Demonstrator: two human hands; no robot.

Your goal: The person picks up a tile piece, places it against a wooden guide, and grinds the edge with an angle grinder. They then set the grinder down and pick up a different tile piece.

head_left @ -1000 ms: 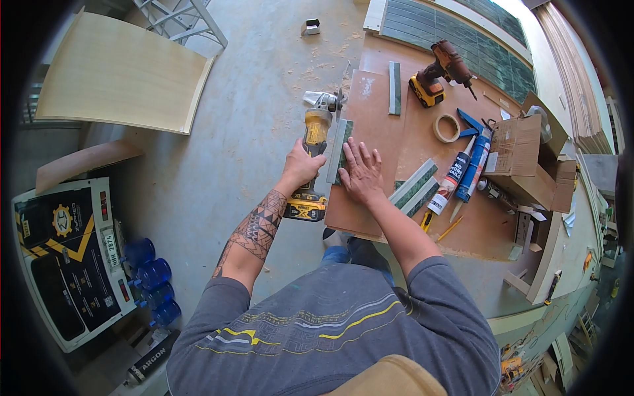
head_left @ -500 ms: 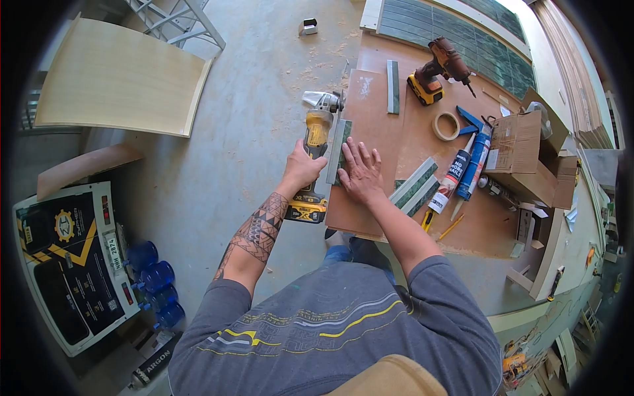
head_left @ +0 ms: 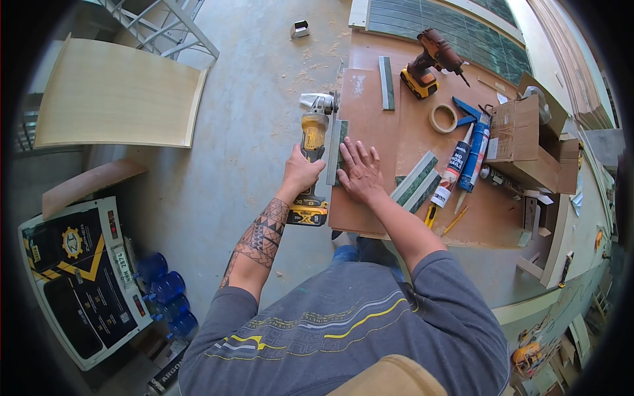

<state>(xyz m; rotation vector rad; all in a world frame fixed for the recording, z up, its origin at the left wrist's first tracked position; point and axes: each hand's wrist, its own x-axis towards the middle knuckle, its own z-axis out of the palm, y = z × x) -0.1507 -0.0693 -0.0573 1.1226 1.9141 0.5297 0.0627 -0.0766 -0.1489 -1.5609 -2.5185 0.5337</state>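
My left hand is wrapped around the body of a yellow-and-black cordless angle grinder, just off the left edge of the workbench. The grinder's disc and metal guard are at the far end, close beside the board's edge. A narrow green marble-look tile strip lies along that edge, beside a thin pale straight strip. My right hand rests flat with fingers spread on the brown board, its fingertips at the green strip. Whether the disc touches the strip cannot be made out.
On the bench are an impact driver, a tape roll, a sealant tube, a blue caulking gun, green strips and a cardboard box. Sawdust and a small metal piece lie on the floor.
The view has shifted slightly, so the bench items sit a little further left and up. Both hands keep the same hold and place, with the grinder still beside the board's edge.
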